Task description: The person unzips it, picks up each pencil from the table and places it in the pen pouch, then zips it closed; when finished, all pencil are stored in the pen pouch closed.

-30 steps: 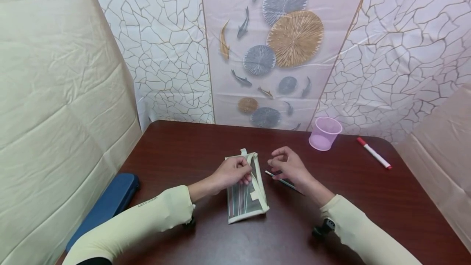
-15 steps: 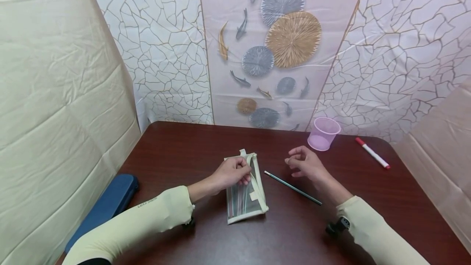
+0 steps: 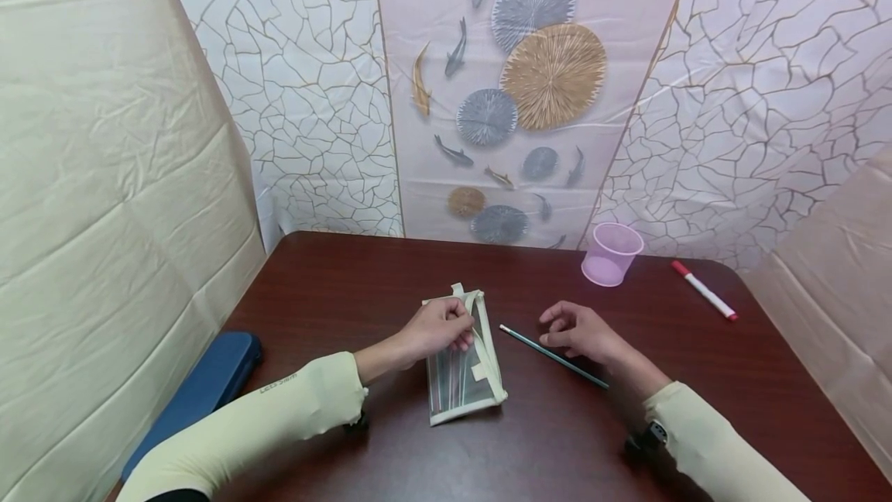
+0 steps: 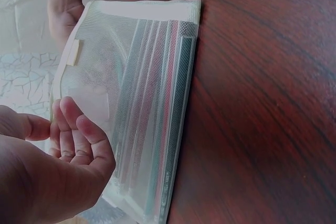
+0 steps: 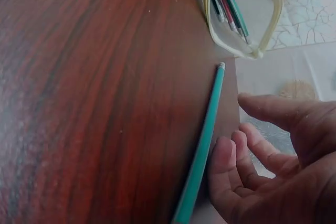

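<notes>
A pencil pouch (image 3: pixel 446 397) of clear mesh with cream edging lies on the table, several pencils (image 4: pixel 152 77) showing through its side. My left hand (image 3: pixel 439 325) pinches the edge of its mouth between thumb and fingers. In the right wrist view the mouth gapes, with pencil ends (image 5: pixel 231 22) inside. One green pencil (image 5: pixel 202 150) with a white end lies on the table to the right of the pouch. Close beside that pencil is my right hand (image 3: pixel 581 333), fingers loosely bent and holding nothing.
A pink see-through cup (image 3: pixel 612 256) stands at the back right of the table (image 3: pixel 334 277). To its right lies a white marker (image 3: pixel 707 293) with a red cap. At the left edge rests a long blue case (image 3: pixel 198 390). Fabric hangs round the table.
My right hand has moved right, uncovering more of the loose pencil, then come down nearer to it. The left hand keeps its pinch on the pouch, which stays in place.
</notes>
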`<state>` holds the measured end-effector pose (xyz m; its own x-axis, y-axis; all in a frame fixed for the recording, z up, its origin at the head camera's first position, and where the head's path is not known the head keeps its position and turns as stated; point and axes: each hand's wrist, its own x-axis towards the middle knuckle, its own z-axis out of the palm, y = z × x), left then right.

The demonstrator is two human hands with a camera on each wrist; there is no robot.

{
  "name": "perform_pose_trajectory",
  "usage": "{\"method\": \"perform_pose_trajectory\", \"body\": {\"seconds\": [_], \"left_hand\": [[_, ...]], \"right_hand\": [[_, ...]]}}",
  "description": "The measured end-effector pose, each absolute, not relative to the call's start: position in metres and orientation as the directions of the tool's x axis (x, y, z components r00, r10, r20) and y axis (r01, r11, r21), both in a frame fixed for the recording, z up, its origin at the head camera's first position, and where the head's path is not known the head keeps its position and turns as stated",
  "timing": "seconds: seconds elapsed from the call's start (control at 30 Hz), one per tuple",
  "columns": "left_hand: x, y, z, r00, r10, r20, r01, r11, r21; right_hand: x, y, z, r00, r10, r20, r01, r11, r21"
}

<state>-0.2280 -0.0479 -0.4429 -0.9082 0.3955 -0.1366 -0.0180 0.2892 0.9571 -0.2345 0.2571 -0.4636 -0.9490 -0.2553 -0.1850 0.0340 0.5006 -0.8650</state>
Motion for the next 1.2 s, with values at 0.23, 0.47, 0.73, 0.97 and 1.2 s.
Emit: {"method": "perform_pose_trajectory", "body": {"seconds": [0.23,0.47,0.73,0.97,1.2], "left_hand": [[-0.229,-0.048,-0.444,-0.908,0.396,-0.14,-0.02,0.292,0.956],[-0.229,-0.048,-0.444,-0.909,0.393,-0.138,-0.019,0.293,0.956],[-0.229,-0.048,-0.444,-0.911,0.392,-0.133,-0.012,0.295,0.956],[-0.228,-0.049,-0.443,-0.909,0.396,-0.134,-0.013,0.293,0.956],[-0.227,-0.049,-0.443,-0.905,0.402,-0.136,-0.016,0.289,0.957]], "right_hand": [[-0.236,0.25,-0.466,-0.933,-0.351,-0.078,-0.146,0.568,-0.81],[-0.236,0.246,-0.464,-0.928,-0.361,-0.087,-0.188,0.659,-0.729],[-0.233,0.24,-0.459,-0.936,-0.339,-0.099,-0.199,0.739,-0.644],[-0.233,0.238,-0.458,-0.932,-0.347,-0.105,-0.21,0.754,-0.623],[-0.236,0.236,-0.455,-0.93,-0.356,-0.093,-0.235,0.769,-0.594]]}}
